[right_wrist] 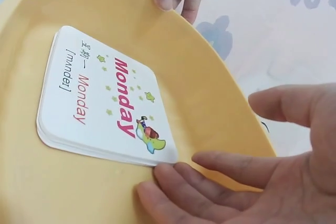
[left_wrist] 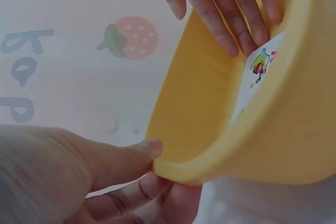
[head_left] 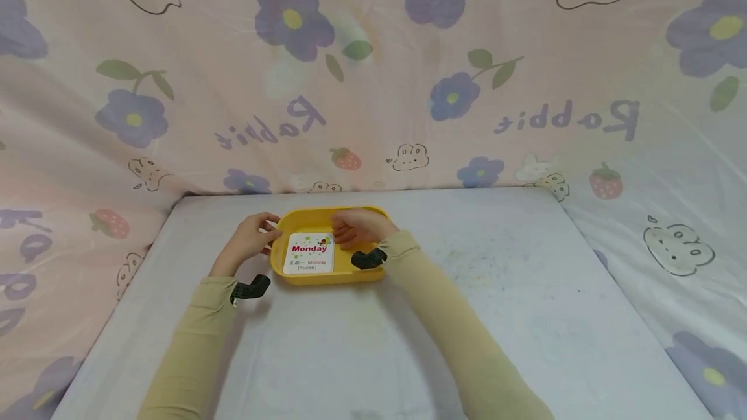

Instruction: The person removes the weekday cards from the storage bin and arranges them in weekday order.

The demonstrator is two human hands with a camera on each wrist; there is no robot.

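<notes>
A yellow tray lies on the table with a stack of white flash cards at its left end. The top card reads "Monday" in red, with stars and a small cartoon. My left hand pinches the tray's left rim, thumb on top and fingers beneath, as the left wrist view shows. Inside the tray, my right hand has its fingers extended toward the stack's edge. Its fingertips are at or very near the cards; contact cannot be made out. Nothing is held between its thumb and fingers.
The white table extends around the tray. Behind it hangs a pale curtain printed with flowers, rabbits and strawberries. A black wrist mount is on the left sleeve and another black mount on the right, over the tray.
</notes>
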